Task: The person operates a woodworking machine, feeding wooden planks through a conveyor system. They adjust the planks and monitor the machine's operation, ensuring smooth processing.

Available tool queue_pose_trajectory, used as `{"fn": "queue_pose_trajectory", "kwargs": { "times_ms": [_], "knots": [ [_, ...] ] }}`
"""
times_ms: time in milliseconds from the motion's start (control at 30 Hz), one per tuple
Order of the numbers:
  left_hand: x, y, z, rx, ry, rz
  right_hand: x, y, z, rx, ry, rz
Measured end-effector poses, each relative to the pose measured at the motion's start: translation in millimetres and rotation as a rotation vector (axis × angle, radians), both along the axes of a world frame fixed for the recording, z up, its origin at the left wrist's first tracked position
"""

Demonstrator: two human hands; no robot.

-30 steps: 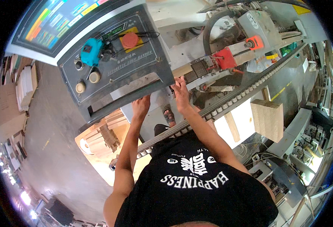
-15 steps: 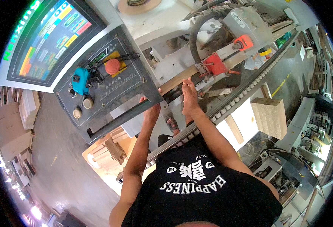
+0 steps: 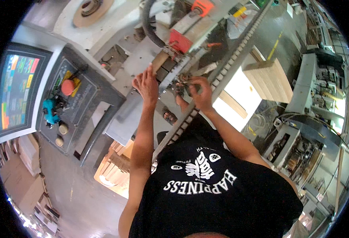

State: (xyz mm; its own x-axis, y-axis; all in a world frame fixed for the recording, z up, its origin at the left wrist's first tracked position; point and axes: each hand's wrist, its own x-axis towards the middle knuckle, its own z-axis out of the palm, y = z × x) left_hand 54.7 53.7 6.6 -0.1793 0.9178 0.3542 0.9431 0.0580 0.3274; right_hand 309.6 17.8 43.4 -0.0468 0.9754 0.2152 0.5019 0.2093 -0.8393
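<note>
A light wooden strip (image 3: 161,61) lies along the grey metal machine bed, its far end at a red block (image 3: 180,41). At the strip's near end is my left hand (image 3: 146,86), fingers spread and fingertips at its edge; whether they press on it I cannot tell. My right hand (image 3: 201,92) is to the right, between the bed and the roller rail (image 3: 222,77). Its fingers are bent and closed at a small dark metal fitting (image 3: 185,77); what lies between the fingertips is hidden and slightly blurred.
On the left stand a lit screen (image 3: 16,93) and a dark control panel (image 3: 88,89) with a red push button (image 3: 67,87). A black hose (image 3: 148,29) arches over the bed. Stacked boards (image 3: 270,81) sit beyond the rail; wood pieces (image 3: 117,164) lie on a lower-left surface.
The view has shifted, so the machine appears further left. My left hand has come from the panel's edge to the strip. My right hand has left the strip, its fingers now bent beside the rail.
</note>
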Motion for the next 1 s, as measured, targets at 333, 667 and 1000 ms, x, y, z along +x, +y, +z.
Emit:
{"fn": "queue_pose_trajectory", "kwargs": {
  "times_ms": [333,667,1000],
  "knots": [
    [12.6,19.8,6.4,-0.007,-0.082,-0.034,256.6,-94.2,-105.4,-0.479,-0.804,-0.306],
    [4.4,-157.8,11.2,-0.169,-0.139,-0.050,288.3,-113.5,-92.4,-0.664,-0.857,-0.197],
    [139.2,-143.8,73.2,-0.067,-0.039,-0.490,129.0,-56.7,54.8,0.027,-0.706,0.289]
  ]
}}
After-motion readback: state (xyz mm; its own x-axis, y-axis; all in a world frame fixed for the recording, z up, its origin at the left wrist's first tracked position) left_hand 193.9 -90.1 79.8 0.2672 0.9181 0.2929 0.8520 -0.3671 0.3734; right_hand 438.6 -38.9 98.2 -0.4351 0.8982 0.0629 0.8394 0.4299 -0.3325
